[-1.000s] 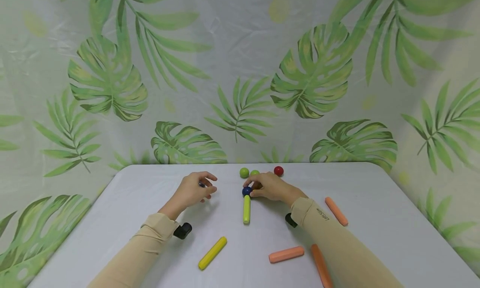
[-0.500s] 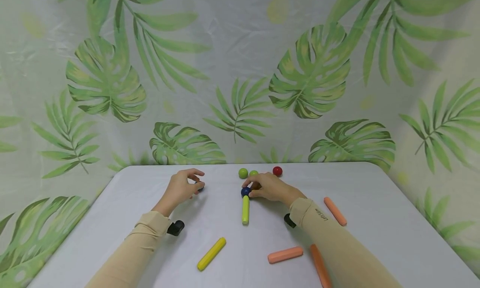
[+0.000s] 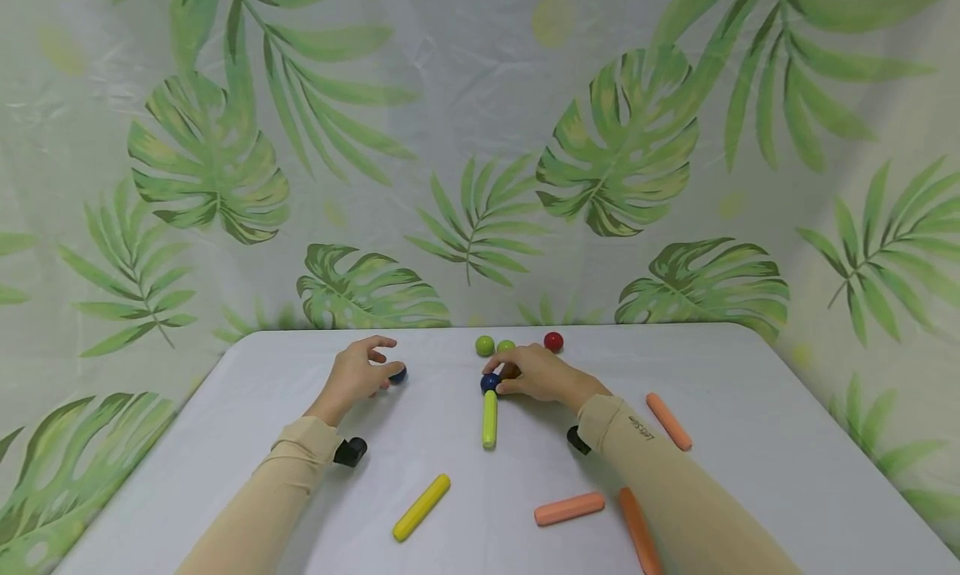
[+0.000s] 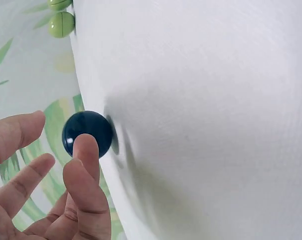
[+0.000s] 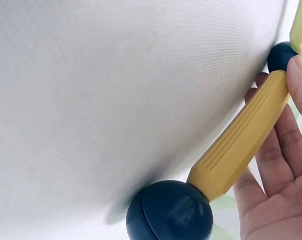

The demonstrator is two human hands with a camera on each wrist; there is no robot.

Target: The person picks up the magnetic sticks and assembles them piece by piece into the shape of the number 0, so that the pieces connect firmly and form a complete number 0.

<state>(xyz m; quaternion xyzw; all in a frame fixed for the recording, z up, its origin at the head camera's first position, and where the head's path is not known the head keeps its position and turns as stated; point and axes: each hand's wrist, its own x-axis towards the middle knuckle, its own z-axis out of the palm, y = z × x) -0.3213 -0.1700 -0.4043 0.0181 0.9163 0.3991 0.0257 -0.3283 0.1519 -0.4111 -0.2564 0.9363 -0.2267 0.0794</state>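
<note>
Left hand (image 3: 351, 377) loosely spread at the loose blue ball (image 3: 399, 374), which sits on the counter (image 3: 247, 400); right hand (image 3: 543, 373) pinching the junction ball (image 3: 490, 382), and the lime stick (image 3: 490, 421) runs from that ball toward the person. That's the head view, with a yellow stick (image 3: 422, 508) nearer, and green balls (image 3: 484, 346) and a red ball (image 3: 553, 342) at the back.

Over to the left wrist: thumb right in front of the loose blue ball, index finger well clear, so no firm hold; whether the thumb touches, I can't tell. Light fingers suit this one, since a round ball could roll at a nudge.

Now the right wrist: the mustard stick (image 5: 240, 137) spans from a near blue ball (image 5: 170, 212) up to the junction ball, thumb right at the joint. Good technique here, I'd judge: steady that joint, push straight along the stick, and avoid sideways twisting that might work the ends loose.
</note>
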